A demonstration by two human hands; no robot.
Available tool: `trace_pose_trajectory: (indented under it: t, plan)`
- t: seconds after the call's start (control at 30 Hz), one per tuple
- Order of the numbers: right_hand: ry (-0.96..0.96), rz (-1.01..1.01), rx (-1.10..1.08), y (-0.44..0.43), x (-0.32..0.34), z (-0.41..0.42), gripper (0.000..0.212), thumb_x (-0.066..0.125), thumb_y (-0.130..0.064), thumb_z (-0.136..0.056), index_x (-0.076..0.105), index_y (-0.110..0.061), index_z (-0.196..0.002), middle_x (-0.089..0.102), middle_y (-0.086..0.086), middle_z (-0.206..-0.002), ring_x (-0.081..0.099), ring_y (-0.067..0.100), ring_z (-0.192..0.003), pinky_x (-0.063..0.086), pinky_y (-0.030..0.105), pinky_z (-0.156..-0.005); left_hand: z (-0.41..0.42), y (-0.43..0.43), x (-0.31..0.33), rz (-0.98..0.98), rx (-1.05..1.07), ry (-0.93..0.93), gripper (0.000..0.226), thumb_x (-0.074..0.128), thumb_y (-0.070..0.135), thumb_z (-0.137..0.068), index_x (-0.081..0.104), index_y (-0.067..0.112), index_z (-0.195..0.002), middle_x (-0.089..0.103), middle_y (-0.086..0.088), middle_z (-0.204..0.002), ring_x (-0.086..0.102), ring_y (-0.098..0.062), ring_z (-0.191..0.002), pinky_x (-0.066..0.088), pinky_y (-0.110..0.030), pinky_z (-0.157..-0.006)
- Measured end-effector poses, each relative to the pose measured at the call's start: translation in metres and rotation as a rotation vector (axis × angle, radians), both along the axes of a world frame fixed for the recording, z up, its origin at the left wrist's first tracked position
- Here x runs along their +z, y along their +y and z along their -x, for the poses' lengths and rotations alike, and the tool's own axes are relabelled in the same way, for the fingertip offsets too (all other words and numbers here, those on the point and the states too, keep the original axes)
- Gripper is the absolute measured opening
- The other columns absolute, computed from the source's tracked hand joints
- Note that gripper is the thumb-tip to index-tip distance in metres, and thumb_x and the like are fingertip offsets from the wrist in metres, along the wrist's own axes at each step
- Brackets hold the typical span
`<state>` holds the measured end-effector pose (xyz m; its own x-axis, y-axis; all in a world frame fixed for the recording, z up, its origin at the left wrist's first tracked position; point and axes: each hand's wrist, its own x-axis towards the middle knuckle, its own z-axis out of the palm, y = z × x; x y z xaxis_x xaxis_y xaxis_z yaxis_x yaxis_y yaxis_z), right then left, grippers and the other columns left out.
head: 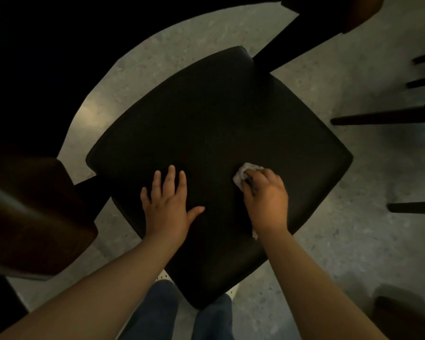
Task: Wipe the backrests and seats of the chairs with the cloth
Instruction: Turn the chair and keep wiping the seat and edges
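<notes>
Ideally, the cloth [246, 173], bunched in the right hand [265, 196], is swept across the whole seat [219, 123] while the left hand [168, 204], spread flat and empty, steadies it.

Dining area — several chairs [219, 153] crowd a speckled floor [353, 241].

2 hands [168, 207], 1 cloth [243, 171], 1 seat [219, 123]
</notes>
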<state>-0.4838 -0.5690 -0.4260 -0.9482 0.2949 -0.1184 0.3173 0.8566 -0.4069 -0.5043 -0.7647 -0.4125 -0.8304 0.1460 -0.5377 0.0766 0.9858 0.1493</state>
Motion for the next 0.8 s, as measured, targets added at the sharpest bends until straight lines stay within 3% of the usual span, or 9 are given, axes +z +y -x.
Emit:
trace_pose_trajectory:
  t: [0.13, 0.2, 0.33, 0.47, 0.6, 0.7, 0.8]
  plan:
    - [0.09, 0.073, -0.476, 0.025, 0.005, -0.032, 0.028, 0.063, -0.025, -0.088, 0.065, -0.022, -0.116, 0.058, -0.005, -0.108, 0.056, 0.01, -0.094, 0.035, 0.013, -0.078, 0.0, 0.001, 0.0, 0.031, -0.015, -0.005, 0.086, 0.04, 0.064, -0.091, -0.003, 0.025, -0.154, -0.014, -0.003, -0.161, -0.013, -0.031, -0.148, 0.009, -0.056, -0.118]
    - [0.164, 0.106, -0.563, 0.025, 0.01, -0.032, 0.028, 0.064, -0.026, -0.087, 0.066, -0.021, -0.115, 0.056, -0.01, -0.105, 0.055, 0.006, -0.092, 0.034, 0.009, -0.076, 0.0, 0.002, 0.0, 0.043, -0.021, -0.008, 0.086, 0.04, 0.065, -0.091, -0.003, 0.025, -0.154, -0.014, -0.003, -0.161, -0.013, -0.031, -0.148, 0.01, -0.056, -0.118]
    - [0.14, 0.179, -0.424, -0.009, 0.011, 0.002, 0.036, 0.055, -0.037, -0.085, 0.059, -0.03, -0.12, 0.052, -0.015, -0.113, 0.051, 0.002, -0.102, 0.041, 0.022, -0.086, -0.001, 0.002, -0.001, 0.046, -0.023, -0.006, 0.087, 0.041, 0.064, -0.091, -0.002, 0.024, -0.155, -0.012, -0.005, -0.162, -0.011, -0.032, -0.148, 0.01, -0.056, -0.118]
    - [0.051, 0.02, -0.112, -0.024, -0.001, 0.022, 0.032, 0.057, -0.032, -0.091, 0.062, -0.025, -0.122, 0.057, -0.003, -0.116, 0.05, 0.01, -0.099, 0.039, 0.021, -0.075, 0.0, 0.003, -0.004, 0.06, -0.011, 0.007, 0.087, 0.04, 0.065, -0.091, -0.002, 0.025, -0.154, -0.012, -0.004, -0.162, -0.011, -0.031, -0.148, 0.009, -0.056, -0.118]
    - [0.059, -0.054, -0.074, 0.006, -0.003, -0.004, 0.032, 0.059, -0.026, -0.091, 0.064, -0.018, -0.121, 0.058, 0.003, -0.115, 0.053, 0.019, -0.1, 0.041, 0.026, -0.08, -0.001, 0.002, -0.004, 0.064, -0.026, 0.006, 0.087, 0.039, 0.066, -0.09, -0.003, 0.024, -0.154, -0.013, -0.004, -0.162, -0.012, -0.031, -0.148, 0.009, -0.056, -0.118]
    - [0.033, -0.04, -0.299, 0.035, 0.0, -0.036, 0.031, 0.059, -0.023, -0.092, 0.063, -0.016, -0.122, 0.057, 0.005, -0.117, 0.055, 0.022, -0.103, 0.043, 0.029, -0.084, -0.001, 0.003, -0.002, 0.063, -0.022, -0.001, 0.087, 0.038, 0.066, -0.091, -0.004, 0.024, -0.155, -0.014, -0.004, -0.162, -0.012, -0.031, -0.148, 0.009, -0.056, -0.118]
    - [0.088, 0.031, -0.677, 0.058, 0.004, -0.06, 0.029, 0.06, -0.02, -0.093, 0.065, -0.013, -0.12, 0.059, 0.008, -0.114, 0.058, 0.025, -0.102, 0.038, 0.026, -0.081, 0.0, 0.004, 0.002, 0.07, -0.024, -0.019, 0.087, 0.039, 0.065, -0.091, -0.004, 0.024, -0.155, -0.015, -0.004, -0.161, -0.013, -0.031, -0.148, 0.009, -0.056, -0.118]
